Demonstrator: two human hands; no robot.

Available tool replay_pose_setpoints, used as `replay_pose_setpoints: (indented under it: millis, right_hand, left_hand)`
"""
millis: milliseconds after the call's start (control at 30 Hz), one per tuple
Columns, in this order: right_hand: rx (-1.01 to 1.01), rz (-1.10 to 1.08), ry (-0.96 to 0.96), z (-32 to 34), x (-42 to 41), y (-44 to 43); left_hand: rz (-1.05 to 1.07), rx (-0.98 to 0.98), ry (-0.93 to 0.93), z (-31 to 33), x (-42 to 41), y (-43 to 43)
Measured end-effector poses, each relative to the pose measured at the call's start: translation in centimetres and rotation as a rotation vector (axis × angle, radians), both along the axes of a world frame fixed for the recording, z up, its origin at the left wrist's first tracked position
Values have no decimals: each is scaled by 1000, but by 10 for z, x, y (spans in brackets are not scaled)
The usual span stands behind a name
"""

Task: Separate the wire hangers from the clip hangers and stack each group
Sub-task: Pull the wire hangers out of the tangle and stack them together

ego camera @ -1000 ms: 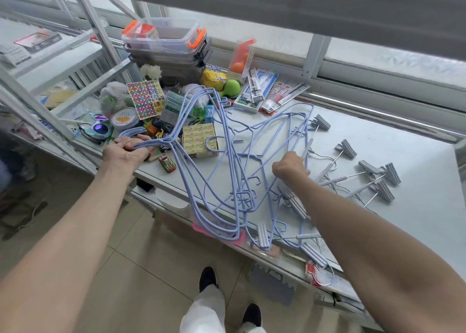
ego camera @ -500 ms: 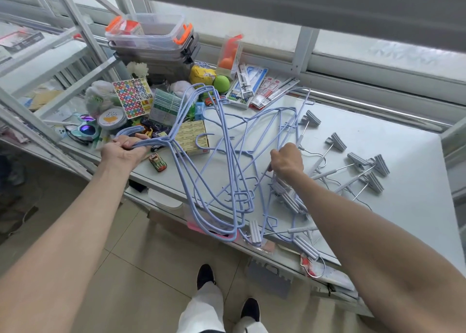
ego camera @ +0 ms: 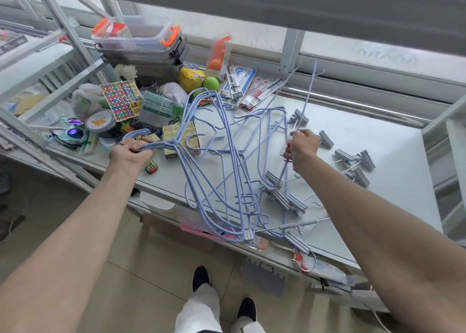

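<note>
**Wire hangers half gathered, clip hangers not yet stacked**

The left grip point(ego camera: 133, 153) is clenched around the hook ends of a bundle of blue wire hangers point(ego camera: 165, 144). Their bodies fan out to the right and sag over the front edge of the bench point(ego camera: 365, 136). This bundle looks like the start of the wire-hanger stack, held in the air and not yet laid down.

The right grip point(ego camera: 301, 147) is closed on a thin strand above the middle of the pile. It appears to be a raised wire hanger point(ego camera: 308, 93) whose blue wire runs up toward the window frame. A clip hanger's metal rod may be caught in the same fist, but the view is too cluttered there to tell.

Much of the task is left. More loose wire hangers point(ego camera: 252, 120) lie criss-crossed on the bench between the two hands. Their lower ends are threaded among the front clip hangers point(ego camera: 285, 199) near the bench edge. A second scatter of grey clip hangers point(ego camera: 353, 156) lies apart on the right, pointing in different directions, with none stacked.

I judge the sorting to be under way, perhaps near the halfway mark for the wire hangers and barely begun for the clip hangers. Neither group has been set down as a finished stack. The clear storage box point(ego camera: 141, 30), sticker sheet point(ego camera: 121, 100) and toy car point(ego camera: 150, 167) crowd the left end of the bench.
</note>
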State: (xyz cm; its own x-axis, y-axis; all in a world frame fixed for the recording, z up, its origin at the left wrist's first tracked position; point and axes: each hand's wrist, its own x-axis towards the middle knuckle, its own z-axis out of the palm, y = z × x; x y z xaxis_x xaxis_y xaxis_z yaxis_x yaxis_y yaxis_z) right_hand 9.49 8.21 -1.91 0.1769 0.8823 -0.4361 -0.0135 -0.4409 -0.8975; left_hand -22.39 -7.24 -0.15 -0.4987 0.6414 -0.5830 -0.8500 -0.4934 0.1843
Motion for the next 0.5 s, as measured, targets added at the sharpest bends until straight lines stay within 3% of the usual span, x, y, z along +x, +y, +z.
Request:
replay_pose_setpoints:
  millis: [167, 367, 500]
  right_hand:
    - [49, -149, -35, 10, 37, 6]
    - [-36, -275, 209, 11, 60, 6]
    - [-73, -17, 264, 14, 65, -12]
  left_hand:
    - [-11, -6, 68, -4, 29, 6]
    - [-72, -17, 112, -14, 46, 17]
    - [-89, 0, 97, -22, 52, 21]
